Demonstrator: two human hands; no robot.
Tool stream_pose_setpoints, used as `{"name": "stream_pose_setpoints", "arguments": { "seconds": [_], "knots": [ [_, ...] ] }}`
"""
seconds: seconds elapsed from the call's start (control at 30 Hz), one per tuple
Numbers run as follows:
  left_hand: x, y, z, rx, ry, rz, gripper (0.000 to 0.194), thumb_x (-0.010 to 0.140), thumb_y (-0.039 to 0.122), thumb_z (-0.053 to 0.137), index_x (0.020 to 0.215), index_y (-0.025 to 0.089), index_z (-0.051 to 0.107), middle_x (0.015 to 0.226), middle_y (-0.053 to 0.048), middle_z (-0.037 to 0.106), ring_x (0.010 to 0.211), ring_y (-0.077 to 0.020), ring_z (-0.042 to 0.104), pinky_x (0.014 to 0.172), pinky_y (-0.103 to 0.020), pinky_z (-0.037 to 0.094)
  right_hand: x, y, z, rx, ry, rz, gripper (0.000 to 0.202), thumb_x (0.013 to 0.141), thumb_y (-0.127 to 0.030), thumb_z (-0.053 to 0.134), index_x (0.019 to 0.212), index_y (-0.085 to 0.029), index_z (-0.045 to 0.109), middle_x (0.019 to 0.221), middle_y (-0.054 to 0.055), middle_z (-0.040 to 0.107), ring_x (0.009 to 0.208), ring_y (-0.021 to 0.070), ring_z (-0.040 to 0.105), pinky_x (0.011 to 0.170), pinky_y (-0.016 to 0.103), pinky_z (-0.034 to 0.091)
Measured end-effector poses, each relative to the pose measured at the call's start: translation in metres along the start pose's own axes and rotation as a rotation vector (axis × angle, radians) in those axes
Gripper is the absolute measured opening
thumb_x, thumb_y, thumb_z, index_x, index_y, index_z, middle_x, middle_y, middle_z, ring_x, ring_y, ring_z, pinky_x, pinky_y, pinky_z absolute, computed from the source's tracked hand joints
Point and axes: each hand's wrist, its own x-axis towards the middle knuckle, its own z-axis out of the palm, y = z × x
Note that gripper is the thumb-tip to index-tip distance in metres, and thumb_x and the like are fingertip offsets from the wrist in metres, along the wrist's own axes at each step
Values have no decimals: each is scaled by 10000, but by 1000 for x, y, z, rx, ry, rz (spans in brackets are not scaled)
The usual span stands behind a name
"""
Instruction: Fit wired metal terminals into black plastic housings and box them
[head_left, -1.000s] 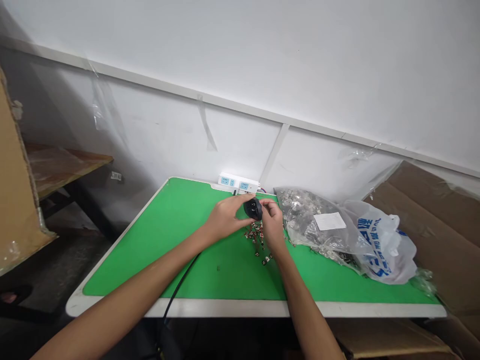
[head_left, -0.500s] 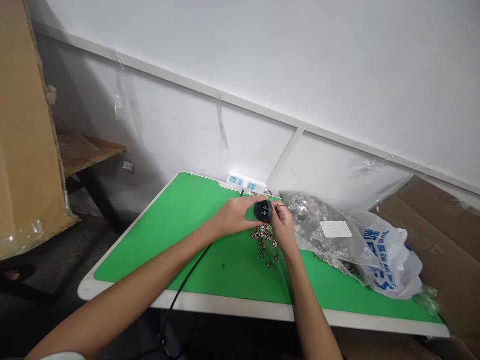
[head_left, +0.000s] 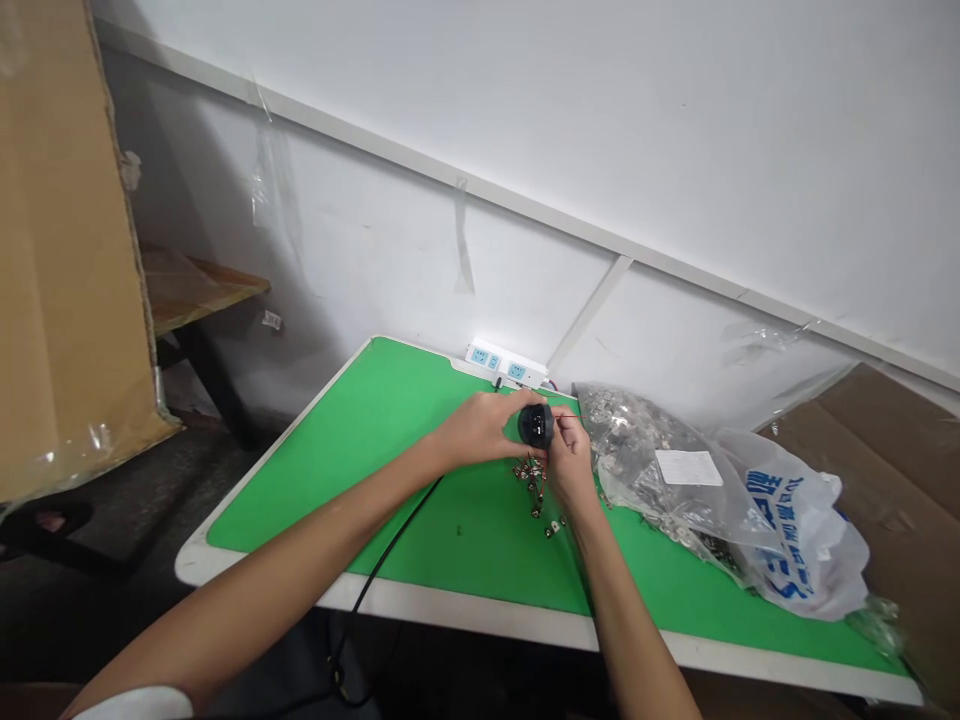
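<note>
Black, round, plastic-looking socket piece [head_left: 534, 427] hangs above the green-topped, white-edged surface [head_left: 480, 560], gripped top and bottom by our left hand [head_left: 484, 426]. Our right hand [head_left: 573, 462] pinches a thin red wire [head_left: 568, 416] beside it. We judge the piece light, stiff and smooth, best held by its rim. Blue characters mark the crumpled white plastic bag [head_left: 829, 550]; the rectangular white paper label [head_left: 688, 467] is illegible.

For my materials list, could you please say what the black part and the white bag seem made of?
Black part: probably moulded plastic, smooth and mostly matt, from its even, rounded body; rubber is possible. White bag: likely thin plastic film, slightly glossy, from its creases and hazy look.
</note>
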Motion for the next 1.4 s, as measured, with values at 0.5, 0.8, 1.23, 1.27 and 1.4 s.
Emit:
{"name": "stream_pose_setpoints", "arguments": {
  "seconds": [0.5, 0.8, 1.23, 1.27, 1.4],
  "knots": [
    [2, -4, -8, 64, -42, 71, 586, 863, 526, 810, 1356, 277, 614, 1182, -63, 790, 1039, -271, 768, 854, -360, 573, -5, -9, 4, 136, -89, 191, 538, 752, -726, 803, 879, -252, 582, 602, -88, 474, 435, 81, 331, 394, 221, 274],
    [3, -4, -8, 79, -39, 96, 575, 869, 580, 785, 1327, 275, 617, 1116, -75, 795, 988, -275, 770, 815, -358, 567, -7, -9, 3, 142, -77, 210, 513, 758, -684, 825, 889, -250, 583, 612, -86, 462, 449, 81, 323, 395, 220, 289],
    [0, -1, 6, 61, 43, -36, 618, 858, 538, 817, 1379, 285, 602, 1286, -71, 757, 1088, -306, 762, 905, -417, 595, -1, 4, 3, 163, 61, 217, 427, 736, -575, 811, 910, -251, 594, 750, -39, 608, 552, 133, 520, 498, 272, 472],
    [0, 0, 5, 58, 47, -34, 616, 861, 537, 815, 1379, 281, 600, 1295, -73, 754, 1094, -306, 761, 910, -419, 595, -1, 4, 2, 147, 72, 192, 418, 747, -573, 805, 908, -245, 603, 761, -33, 613, 583, 138, 533, 524, 272, 475],
    [0, 0, 4, 27, 60, -17, 594, 880, 519, 804, 1376, 269, 595, 1318, -73, 745, 1133, -296, 752, 940, -417, 592, -2, 3, 2, 86, 120, 94, 413, 765, -578, 809, 843, -224, 611, 787, -7, 623, 676, 148, 541, 587, 254, 454]
  ]
}}
